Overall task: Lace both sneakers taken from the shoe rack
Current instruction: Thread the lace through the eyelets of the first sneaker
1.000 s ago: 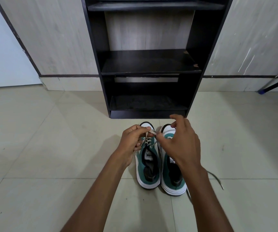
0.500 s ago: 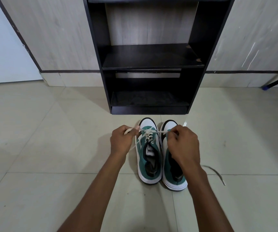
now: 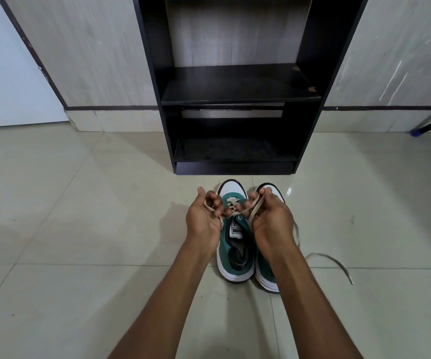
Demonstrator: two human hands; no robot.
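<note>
Two green and white sneakers stand side by side on the floor, toes toward the shoe rack. The left sneaker (image 3: 232, 244) has a cream lace (image 3: 233, 203) through its front eyelets. My left hand (image 3: 204, 218) grips one end of that lace with curled fingers. My right hand (image 3: 271, 221) grips the other end, which runs up across its fingers. The right sneaker (image 3: 267, 278) is largely hidden under my right hand and forearm. A loose lace (image 3: 331, 260) trails on the floor to its right.
The black shoe rack (image 3: 230, 97) stands just beyond the sneakers against a pale wood-grain wall, its shelves holding nothing. A dark bar with a blue foot (image 3: 421, 129) slants in at the far right. Pale floor tiles lie on both sides.
Both hands have turned palm-inward and drawn closer together over the left sneaker, the lace ends now slack and wrapped in the fingers instead of pulled taut sideways.
</note>
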